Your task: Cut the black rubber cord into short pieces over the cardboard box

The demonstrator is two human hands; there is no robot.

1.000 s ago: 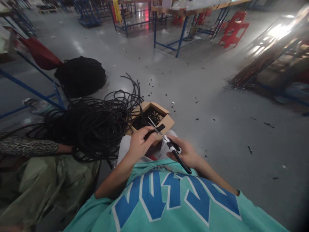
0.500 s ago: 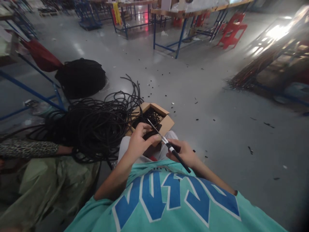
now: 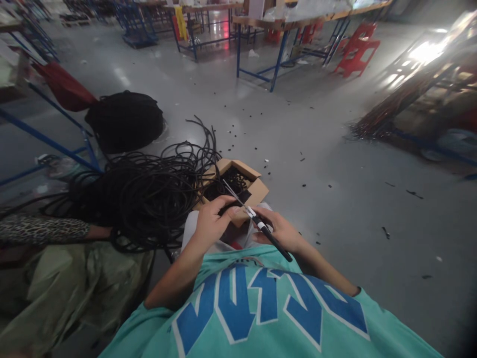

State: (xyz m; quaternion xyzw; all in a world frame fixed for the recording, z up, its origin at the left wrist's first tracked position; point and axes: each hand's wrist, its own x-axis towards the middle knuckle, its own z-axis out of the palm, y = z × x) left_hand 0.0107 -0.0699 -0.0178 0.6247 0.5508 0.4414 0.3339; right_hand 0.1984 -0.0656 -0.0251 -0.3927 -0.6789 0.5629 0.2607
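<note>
My right hand is closed around a long tool with a black handle, white bands and a thin metal front end that points up and left. The tool's exact kind is not clear. My left hand has its fingers curled and its thumb drawn in, close beside the thin metal end. Something dark shows by its fingers, but what they hold is hidden. Just beyond both hands stands an open cardboard box, with many small black pieces inside.
A tangled heap of black cord lies left of the box, with a round black bundle behind it. A co-worker's patterned sleeve reaches in at left. Tables and red stools stand farther off. Black scraps dot the floor.
The tool and both hands have shifted slightly left. My left fingers and thumb have drawn closer together by the box's near edge.
</note>
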